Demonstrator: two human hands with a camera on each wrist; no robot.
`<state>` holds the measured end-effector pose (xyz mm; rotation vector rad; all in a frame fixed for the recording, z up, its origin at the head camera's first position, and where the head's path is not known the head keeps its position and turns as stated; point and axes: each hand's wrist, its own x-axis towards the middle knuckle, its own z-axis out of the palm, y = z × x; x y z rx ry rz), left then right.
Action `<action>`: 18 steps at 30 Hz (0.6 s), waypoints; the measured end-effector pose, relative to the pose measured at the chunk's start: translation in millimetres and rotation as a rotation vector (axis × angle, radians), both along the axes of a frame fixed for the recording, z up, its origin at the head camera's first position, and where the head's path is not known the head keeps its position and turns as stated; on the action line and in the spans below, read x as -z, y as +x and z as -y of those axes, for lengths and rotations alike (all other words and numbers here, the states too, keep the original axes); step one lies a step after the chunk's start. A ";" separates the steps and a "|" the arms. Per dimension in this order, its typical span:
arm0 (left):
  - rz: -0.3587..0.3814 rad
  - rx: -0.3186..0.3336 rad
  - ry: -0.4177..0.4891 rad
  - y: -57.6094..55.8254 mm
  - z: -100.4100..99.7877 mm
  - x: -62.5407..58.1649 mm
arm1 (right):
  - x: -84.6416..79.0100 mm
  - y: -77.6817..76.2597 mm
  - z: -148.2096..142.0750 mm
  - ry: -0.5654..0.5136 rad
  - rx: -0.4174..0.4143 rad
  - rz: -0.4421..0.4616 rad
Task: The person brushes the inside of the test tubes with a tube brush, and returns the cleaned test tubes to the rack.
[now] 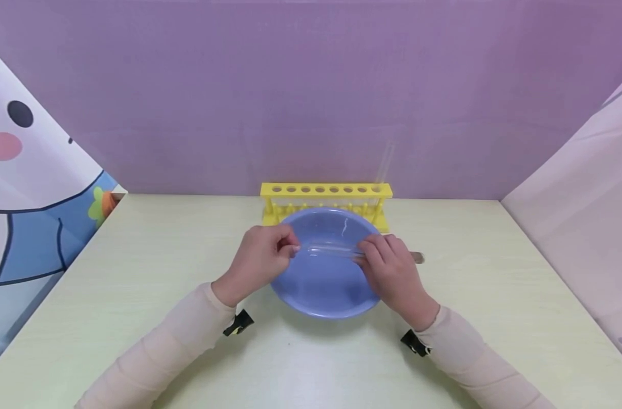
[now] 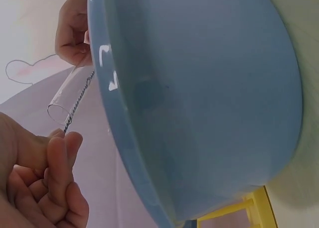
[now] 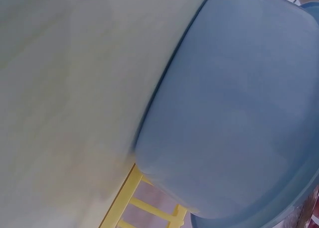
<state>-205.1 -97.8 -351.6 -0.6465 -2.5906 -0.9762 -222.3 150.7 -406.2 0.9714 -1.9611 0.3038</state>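
Over a blue basin (image 1: pixel 323 292), my right hand (image 1: pixel 392 270) grips a clear glass test tube (image 1: pixel 331 250), which lies nearly level. The thumb and fingertips of my left hand (image 1: pixel 262 255) pinch the twisted wire handle of a test tube brush (image 2: pixel 79 101) at the tube's open mouth. In the left wrist view the wire runs from those fingertips into the tube. The brush's brown bristled end (image 1: pixel 418 257) shows at the tube's far end, past my right hand. My right palm and fingers hide the tube's middle.
Behind the basin stands a yellow test tube rack (image 1: pixel 326 189), with another clear test tube (image 1: pixel 385 162) leaning in its rightmost hole. The basin rests on a pale table (image 1: pixel 188 244) backed by a purple cloth (image 1: pixel 311 96).
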 end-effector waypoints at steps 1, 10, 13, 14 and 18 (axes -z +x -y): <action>-0.003 -0.006 -0.014 0.0 0.2 0.1 | 0.0 0.1 0.2 0.001 -0.002 0.005; -0.077 -0.011 -0.128 -0.7 2.9 4.0 | -4.1 -2.9 -1.1 0.013 -0.036 0.041; -0.111 -0.012 -0.143 -0.4 3.7 3.8 | -6.2 -3.5 -2.3 0.014 -0.046 0.059; -0.125 -0.016 -0.148 0.2 3.9 3.4 | -6.7 -3.7 -2.6 0.015 -0.049 0.067; -0.184 -0.031 -0.169 1.5 5.1 3.0 | -7.9 -4.7 -4.8 0.013 -0.062 0.094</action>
